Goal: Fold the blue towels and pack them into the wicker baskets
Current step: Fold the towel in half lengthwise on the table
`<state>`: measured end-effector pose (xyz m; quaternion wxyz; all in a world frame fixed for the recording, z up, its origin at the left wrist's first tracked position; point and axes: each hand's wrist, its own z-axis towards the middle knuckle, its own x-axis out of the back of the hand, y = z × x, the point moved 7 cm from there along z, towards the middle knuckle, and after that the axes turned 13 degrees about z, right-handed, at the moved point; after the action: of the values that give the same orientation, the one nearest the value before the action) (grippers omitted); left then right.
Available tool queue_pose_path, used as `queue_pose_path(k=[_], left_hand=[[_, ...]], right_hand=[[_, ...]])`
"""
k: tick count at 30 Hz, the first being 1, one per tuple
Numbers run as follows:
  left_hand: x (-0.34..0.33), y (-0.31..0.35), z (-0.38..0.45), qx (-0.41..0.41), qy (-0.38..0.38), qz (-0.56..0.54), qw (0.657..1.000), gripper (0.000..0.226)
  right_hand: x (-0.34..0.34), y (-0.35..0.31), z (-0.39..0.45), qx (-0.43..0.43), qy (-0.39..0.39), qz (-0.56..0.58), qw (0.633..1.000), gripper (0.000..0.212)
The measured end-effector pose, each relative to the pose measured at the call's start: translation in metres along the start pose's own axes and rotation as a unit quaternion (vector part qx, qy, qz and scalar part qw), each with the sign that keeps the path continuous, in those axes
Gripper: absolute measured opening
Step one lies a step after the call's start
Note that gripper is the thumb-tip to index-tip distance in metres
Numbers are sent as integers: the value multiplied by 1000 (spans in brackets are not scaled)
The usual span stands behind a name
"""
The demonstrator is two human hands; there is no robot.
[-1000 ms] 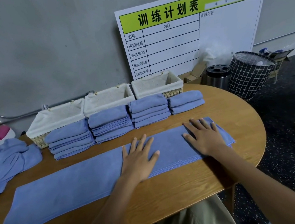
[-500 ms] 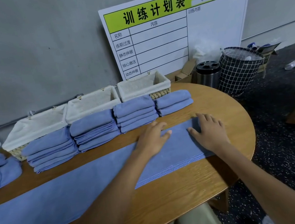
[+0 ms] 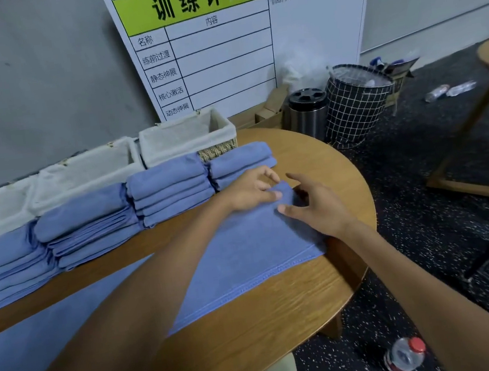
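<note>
A long blue towel [image 3: 244,247] lies flat along the wooden table [image 3: 254,323], running off to the left. My left hand [image 3: 250,189] pinches its far right corner with curled fingers and thumb. My right hand [image 3: 317,210] hovers at the towel's right end, its fingers spread and its thumb lying on the cloth. Behind the towel stand several stacks of folded blue towels [image 3: 169,188]. Three white-lined wicker baskets [image 3: 188,136] line the wall behind the stacks. The two whose insides show hold nothing.
A large white and green schedule board [image 3: 244,40] leans on the wall. A steel canister [image 3: 308,109] and a black grid bin [image 3: 359,100] stand on the floor past the table's rounded right end. A bottle [image 3: 407,355] lies below, and another table's leg [image 3: 463,143] stands at right.
Both hands slid from flat on the towel's middle to its right end. My left hand now curls onto the far right corner. The view has turned to the right.
</note>
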<state>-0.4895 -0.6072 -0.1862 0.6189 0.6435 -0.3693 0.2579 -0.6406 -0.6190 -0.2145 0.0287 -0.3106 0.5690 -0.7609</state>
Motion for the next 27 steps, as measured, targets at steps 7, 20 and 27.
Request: queue_pose_path(k=[7, 20, 27], left_hand=[[17, -6, -12, 3, 76, -101, 992, 38], [76, -27, -89, 18, 126, -245, 961, 34], [138, -94, -220, 82, 164, -489, 853, 43]], right_hand=[[5, 1, -17, -26, -30, 189, 981, 49], [-37, -99, -40, 89, 26, 283, 955, 55], [-156, -198, -45, 126, -83, 292, 944, 56]])
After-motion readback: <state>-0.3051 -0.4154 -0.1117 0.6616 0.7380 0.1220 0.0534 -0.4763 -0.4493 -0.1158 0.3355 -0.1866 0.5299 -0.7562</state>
